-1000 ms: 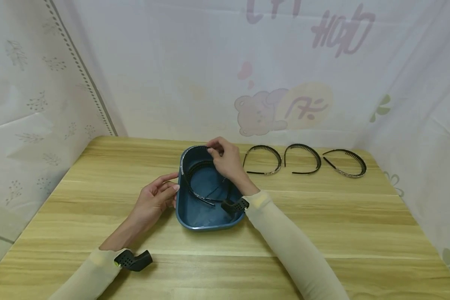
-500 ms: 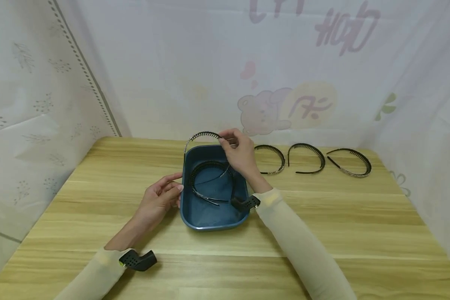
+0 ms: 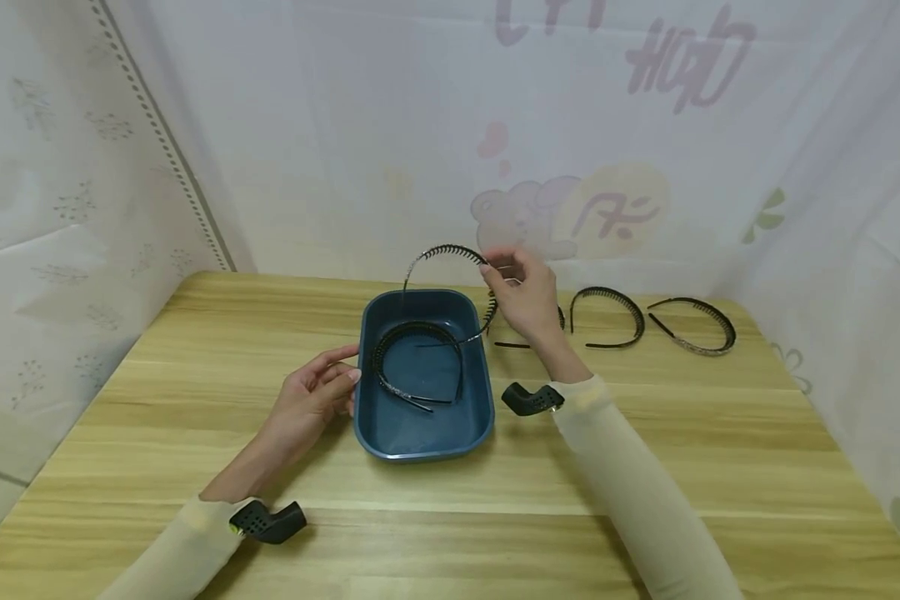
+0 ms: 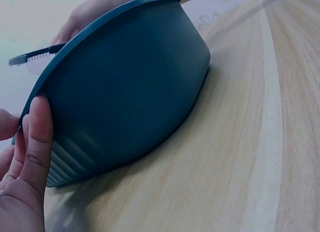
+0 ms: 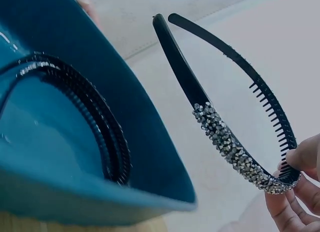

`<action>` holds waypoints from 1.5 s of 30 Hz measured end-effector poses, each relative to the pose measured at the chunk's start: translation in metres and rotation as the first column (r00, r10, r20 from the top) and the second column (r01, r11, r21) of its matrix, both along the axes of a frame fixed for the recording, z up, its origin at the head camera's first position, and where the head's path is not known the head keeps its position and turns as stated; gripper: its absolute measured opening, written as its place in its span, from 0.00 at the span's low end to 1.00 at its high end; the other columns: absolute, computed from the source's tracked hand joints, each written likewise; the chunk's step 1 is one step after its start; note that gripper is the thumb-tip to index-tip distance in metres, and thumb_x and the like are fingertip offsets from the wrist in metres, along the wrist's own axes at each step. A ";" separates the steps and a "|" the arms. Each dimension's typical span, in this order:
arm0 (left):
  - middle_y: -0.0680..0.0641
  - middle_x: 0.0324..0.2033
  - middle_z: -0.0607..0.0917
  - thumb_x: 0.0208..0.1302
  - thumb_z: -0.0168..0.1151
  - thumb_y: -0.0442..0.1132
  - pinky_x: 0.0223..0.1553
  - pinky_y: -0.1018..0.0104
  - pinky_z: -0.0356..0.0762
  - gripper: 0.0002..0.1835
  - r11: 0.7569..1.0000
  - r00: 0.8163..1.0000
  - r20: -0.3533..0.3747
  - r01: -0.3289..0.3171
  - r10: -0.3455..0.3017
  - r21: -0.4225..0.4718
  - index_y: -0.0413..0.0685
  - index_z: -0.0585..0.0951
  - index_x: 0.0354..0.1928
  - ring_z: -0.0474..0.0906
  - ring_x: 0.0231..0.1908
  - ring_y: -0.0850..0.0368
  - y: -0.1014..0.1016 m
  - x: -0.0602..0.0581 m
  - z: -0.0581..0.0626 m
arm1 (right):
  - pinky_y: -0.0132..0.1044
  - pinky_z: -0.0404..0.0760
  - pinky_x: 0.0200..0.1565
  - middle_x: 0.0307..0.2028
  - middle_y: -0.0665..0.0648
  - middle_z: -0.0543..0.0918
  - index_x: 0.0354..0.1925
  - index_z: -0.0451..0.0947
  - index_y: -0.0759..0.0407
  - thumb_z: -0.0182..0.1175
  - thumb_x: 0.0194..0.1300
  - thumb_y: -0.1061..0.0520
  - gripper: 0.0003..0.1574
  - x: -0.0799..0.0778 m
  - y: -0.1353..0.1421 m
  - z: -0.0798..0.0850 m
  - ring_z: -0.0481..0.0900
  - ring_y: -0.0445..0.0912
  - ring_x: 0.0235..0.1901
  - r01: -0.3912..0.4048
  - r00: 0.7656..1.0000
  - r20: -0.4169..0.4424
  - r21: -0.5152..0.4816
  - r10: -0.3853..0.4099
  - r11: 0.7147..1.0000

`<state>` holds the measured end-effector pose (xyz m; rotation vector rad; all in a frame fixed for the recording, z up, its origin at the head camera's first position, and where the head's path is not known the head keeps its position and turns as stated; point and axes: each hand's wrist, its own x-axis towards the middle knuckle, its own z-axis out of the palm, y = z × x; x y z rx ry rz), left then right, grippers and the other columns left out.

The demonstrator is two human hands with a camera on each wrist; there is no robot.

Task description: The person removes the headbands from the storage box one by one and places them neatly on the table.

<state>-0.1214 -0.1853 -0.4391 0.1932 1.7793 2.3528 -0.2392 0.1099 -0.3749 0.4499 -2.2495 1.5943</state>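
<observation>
My right hand (image 3: pixel 523 287) pinches a black headband (image 3: pixel 450 248) with comb teeth and a stretch of silvery stones, raised over the far right rim of a blue plastic bin (image 3: pixel 423 456). In the right wrist view, the held headband (image 5: pixel 225 144) hangs beside the bin with thumb and fingers near one end of the stones. My left hand (image 3: pixel 318 400) holds the bin's left side, thumb tip at the rim and fingers against the outer wall (image 4: pixel 125 91). Inside the bin lie more black headbands (image 3: pixel 381 367), nested and overlapping, some with silvery stones.
Several black headbands lie in a row on the wooden table (image 3: pixel 645 458) to the right: one partly behind my right hand, a middle headband (image 3: pixel 630 312) and a far-right headband (image 3: pixel 720 325). Printed white cloth (image 3: pixel 345 150) hangs along the table's back and sides.
My right hand has lifted the headband up out of the bin and carried it to the right, past the rim. The left hand stays on the bin's left side.
</observation>
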 end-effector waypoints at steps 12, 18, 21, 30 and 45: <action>0.49 0.34 0.80 0.66 0.56 0.35 0.29 0.70 0.80 0.28 1.000 1.000 0.003 0.004 -0.005 0.018 0.37 0.62 0.66 0.77 0.28 0.60 -0.001 -0.001 -0.001 | 0.29 0.81 0.35 0.40 0.58 0.83 0.45 0.79 0.57 0.62 0.63 0.55 0.13 0.000 0.046 0.003 0.83 0.50 0.37 0.058 0.997 0.054 0.007 -0.059 0.998; 0.49 0.34 0.80 0.66 0.57 0.36 0.30 0.69 0.80 0.28 1.000 1.000 0.006 0.004 -0.004 -0.017 0.39 0.62 0.66 0.77 0.29 0.59 0.000 -0.002 0.000 | 0.29 0.79 0.34 0.42 0.62 0.82 0.46 0.78 0.63 0.61 0.63 0.56 0.15 0.014 0.067 0.007 0.82 0.54 0.39 0.096 0.985 0.138 0.034 -0.100 0.995; 0.49 0.34 0.80 0.66 0.57 0.36 0.31 0.69 0.80 0.29 1.000 1.000 0.009 0.002 -0.002 -0.028 0.39 0.62 0.66 0.77 0.29 0.59 0.001 -0.002 0.001 | 0.29 0.78 0.34 0.42 0.57 0.82 0.47 0.78 0.58 0.61 0.63 0.51 0.16 0.011 0.081 -0.004 0.82 0.48 0.38 0.120 0.979 0.158 0.077 -0.131 0.990; 0.49 0.34 0.80 0.66 0.56 0.35 0.30 0.70 0.80 0.28 1.000 1.000 -0.008 0.011 -0.011 -0.005 0.37 0.61 0.66 0.77 0.28 0.60 0.000 -0.001 -0.001 | 0.37 0.76 0.38 0.42 0.53 0.82 0.47 0.78 0.50 0.61 0.63 0.45 0.17 0.012 0.112 -0.035 0.81 0.47 0.40 0.151 0.956 0.220 0.195 -0.194 0.969; 0.48 0.35 0.80 0.66 0.57 0.36 0.31 0.69 0.80 0.29 1.000 1.000 0.004 -0.001 0.001 -0.015 0.38 0.62 0.66 0.77 0.30 0.60 0.000 -0.001 0.000 | 0.32 0.78 0.32 0.38 0.58 0.84 0.44 0.80 0.58 0.61 0.63 0.56 0.12 0.026 0.133 -0.062 0.81 0.46 0.32 0.029 0.956 0.272 0.302 -0.115 0.953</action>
